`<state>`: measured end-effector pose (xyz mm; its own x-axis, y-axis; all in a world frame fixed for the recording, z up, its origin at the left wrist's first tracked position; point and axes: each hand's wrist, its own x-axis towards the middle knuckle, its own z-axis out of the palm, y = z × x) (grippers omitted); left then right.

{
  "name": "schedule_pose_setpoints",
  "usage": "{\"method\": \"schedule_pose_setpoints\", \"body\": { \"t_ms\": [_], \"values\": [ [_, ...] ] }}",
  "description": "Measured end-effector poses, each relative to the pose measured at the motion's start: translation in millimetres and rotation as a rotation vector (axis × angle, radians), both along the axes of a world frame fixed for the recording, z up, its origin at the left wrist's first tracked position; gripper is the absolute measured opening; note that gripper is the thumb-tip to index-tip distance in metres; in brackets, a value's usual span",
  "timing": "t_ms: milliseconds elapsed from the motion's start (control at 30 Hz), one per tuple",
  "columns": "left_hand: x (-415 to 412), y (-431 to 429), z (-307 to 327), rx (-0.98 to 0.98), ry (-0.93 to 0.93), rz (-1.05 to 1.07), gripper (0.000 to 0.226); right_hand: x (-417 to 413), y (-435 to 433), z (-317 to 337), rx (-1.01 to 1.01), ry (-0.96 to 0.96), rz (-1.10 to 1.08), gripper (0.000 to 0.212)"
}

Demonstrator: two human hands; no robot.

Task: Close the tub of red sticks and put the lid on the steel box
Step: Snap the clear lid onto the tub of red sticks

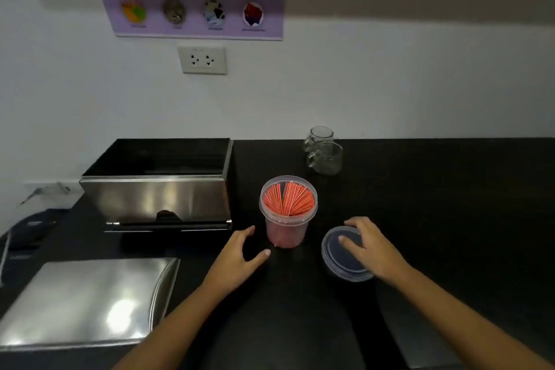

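Nearest the camera, at the lower left of the frame, lies the steel lid [87, 300], flat on the black counter [435, 204] and well apart from the open steel box [156, 189] that stands behind it at the left centre. That box is the largest thing to deal with, and its lid looks wide and slippery; lifted by one edge it could tilt, slide off the fingers or land askew on the rim. Just right of the box stands the tub [287, 213], open, with the red sticks [289, 200] fanned upright and reaching close to its rim. A stick standing proud could catch under the cover and keep it from seating, and pressing down on one side could tip the tub toward the box. The plastic cover [339, 261] lies flat at the lower right of centre, and the right hand [368, 246] rests on it with fingers spread; it is not yet gripped or raised. The left hand [237, 252] is open and empty, thumb and fingers curved toward the tub's base without touching it. Two glass mugs [322, 150] at the upper centre stand clear, though a wide sweep could reach them.
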<state>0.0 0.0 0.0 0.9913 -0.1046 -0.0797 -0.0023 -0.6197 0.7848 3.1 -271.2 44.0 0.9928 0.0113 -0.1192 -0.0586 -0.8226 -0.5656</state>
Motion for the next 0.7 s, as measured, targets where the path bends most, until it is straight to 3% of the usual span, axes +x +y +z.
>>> {"method": "schedule_pose_setpoints", "body": {
  "t_ms": [167, 400, 500, 633, 700],
  "values": [
    [-13.8, -18.5, 2.1, -0.027, -0.009, 0.123, 0.07, 10.0, -19.6, -11.1, -0.118, 0.188, 0.147, 0.085],
    [-25.0, -28.1, 2.4, 0.009, 0.011, 0.152, 0.066, 16.4, -21.2, -25.0, -0.308, 0.268, 0.286, 0.111],
    [-22.0, -28.9, 5.6, -0.018, 0.011, 0.183, 0.063, 17.8, -19.5, -27.0, -0.266, 0.211, 0.188, 0.107],
    [-16.7, -28.8, 11.1, -0.224, 0.036, 0.285, 0.051, 24.2, -28.6, -19.6, -0.024, 0.16, -0.017, 0.105],
    [-14.2, -26.1, 11.0, -0.252, 0.047, 0.281, 0.049, 30.8, -37.4, -12.1, -0.014, 0.15, -0.042, 0.106]
  ]
}}
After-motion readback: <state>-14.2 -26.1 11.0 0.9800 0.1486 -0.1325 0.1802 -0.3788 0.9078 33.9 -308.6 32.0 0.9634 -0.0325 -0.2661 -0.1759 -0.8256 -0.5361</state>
